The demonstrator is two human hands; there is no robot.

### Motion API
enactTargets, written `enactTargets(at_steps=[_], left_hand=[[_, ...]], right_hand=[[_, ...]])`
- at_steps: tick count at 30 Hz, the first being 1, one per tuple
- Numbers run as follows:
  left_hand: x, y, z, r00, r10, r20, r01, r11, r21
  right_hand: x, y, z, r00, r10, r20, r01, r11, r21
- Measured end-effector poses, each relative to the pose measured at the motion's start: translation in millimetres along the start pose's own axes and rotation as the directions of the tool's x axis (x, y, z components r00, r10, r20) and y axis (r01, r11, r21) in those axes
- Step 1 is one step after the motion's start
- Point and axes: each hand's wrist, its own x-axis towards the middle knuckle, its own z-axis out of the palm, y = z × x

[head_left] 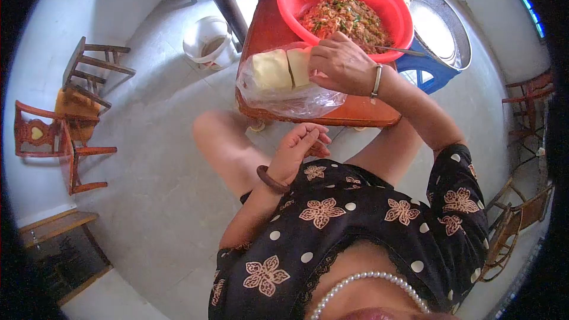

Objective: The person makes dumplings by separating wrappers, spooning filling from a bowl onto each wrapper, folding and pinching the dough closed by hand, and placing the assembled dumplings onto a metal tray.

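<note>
My right hand [342, 65], with a silver bracelet, reaches over the red stool [367, 117]. Its bent fingers pinch the right edge of a stack of pale yellow dough sheets [272, 70]. The stack, split by a dark gap, lies on a clear plastic bag [296, 105]. Lower down, between the knees, my left hand [303, 147] is turned partly palm up with curled fingers, a brown bangle on the wrist; what it holds, if anything, is too small to tell. Behind the stack stands a red basin [296, 1] with chopped filling [349, 22] and a metal utensil [400, 51].
A white bucket [208, 44] stands on the floor left of the stool. At the right a metal sieve [456, 29] rests on a blue stool [435, 70]. Wooden chairs [71, 136] are along the left wall, with more chairs [510, 225] at the right.
</note>
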Motion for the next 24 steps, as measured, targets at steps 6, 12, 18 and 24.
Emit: enactTargets(at_steps=[6, 12, 18, 24], left_hand=[[0.8, 1.3, 0.8, 1.0, 0.007, 0.002, -0.007, 1.0, -0.008], [4.6, 5.1, 2.1, 1.0, 0.007, 0.0, -0.007, 1.0, -0.01], [5.5, 10.7, 1.3, 1.0, 0.01, -0.002, -0.01, 1.0, -0.004], [5.5, 7.3, 0.6, 1.0, 0.008, 0.0, -0.008, 1.0, -0.013]], right_hand=[[4.7, 6.4, -0.2, 1.0, -0.019, 0.007, 0.019, 0.999, -0.035], [6.3, 11.5, -4.6, 0.999, -0.033, 0.019, 0.033, 0.999, 0.011], [3.0, 15.3, -9.7, 0.995, -0.094, -0.017, 0.096, 0.986, 0.136], [1.7, 18.3, -8.8, 0.99, -0.132, -0.057, 0.138, 0.98, 0.14]])
